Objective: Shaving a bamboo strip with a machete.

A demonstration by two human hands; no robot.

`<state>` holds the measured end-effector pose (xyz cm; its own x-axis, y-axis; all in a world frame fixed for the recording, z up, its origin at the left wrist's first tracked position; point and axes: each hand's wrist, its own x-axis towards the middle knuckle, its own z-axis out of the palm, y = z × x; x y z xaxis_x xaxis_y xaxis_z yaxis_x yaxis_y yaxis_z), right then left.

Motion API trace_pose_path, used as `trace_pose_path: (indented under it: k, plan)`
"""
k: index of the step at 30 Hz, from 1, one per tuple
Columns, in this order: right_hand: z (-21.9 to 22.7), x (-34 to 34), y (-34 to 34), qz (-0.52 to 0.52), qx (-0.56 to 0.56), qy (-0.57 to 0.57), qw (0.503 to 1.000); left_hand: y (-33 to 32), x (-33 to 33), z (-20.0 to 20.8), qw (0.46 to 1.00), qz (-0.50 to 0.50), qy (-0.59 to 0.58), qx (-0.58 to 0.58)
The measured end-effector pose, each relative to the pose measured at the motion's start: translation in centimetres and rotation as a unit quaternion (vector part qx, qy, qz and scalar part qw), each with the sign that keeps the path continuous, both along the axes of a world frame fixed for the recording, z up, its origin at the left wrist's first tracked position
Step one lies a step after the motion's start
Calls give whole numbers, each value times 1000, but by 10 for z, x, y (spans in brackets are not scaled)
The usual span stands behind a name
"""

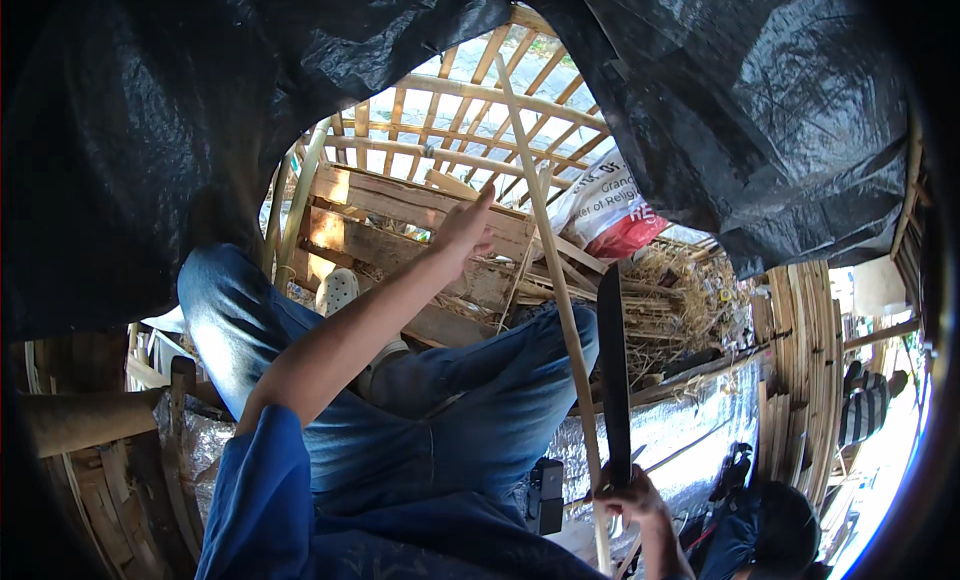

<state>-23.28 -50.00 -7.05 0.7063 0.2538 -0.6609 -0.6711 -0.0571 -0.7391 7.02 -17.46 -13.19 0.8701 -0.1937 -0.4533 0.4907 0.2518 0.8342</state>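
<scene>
My bamboo strip slants up across the view, from beside my R hand, past my R knee, toward the slatted bamboo frame. The long knife is just R of it, blade pointing up & away from me; R fingers are clamped on its handle end. Can't tell if they also touch the strip. My L hand is out over the boards, index straight, other fingers loosely curled, gripping nothing, apart from the strip.

To do this bit well, I'd say: firm R grip, edge off my knee (can't tell which way it faces), L hand out of the blade's line. Strip's long & thin, so prob. flexes; best steadied nr. the blade.

I'm sitting low, legs bent, w/ silver sheeting to my R, rough boards in front, straw beyond the R knee. White-&-red sack sits nr. the frame; black tarp hangs both sides; stacked wood strips stand far R. Bright outside, dim in here.
</scene>
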Motion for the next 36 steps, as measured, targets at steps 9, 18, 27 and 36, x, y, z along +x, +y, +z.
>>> trace_pose_path:
  k: [9, 18, 27, 36]
  plan:
    - [9, -62, 29, 13, -106, 96, 990, 8, 6, 88, 970, 108, -183, -120]
    - [-5, -84, 37, 23, -93, 125, 988, 12, -18, 23, 882, 81, -265, 381]
    - [-27, -101, 46, -36, -42, 149, 987, -58, -161, -101, 914, -79, -235, 320]
    - [-26, -57, 83, 69, -195, 61, 976, -41, -207, -78, 950, -154, -196, 190]
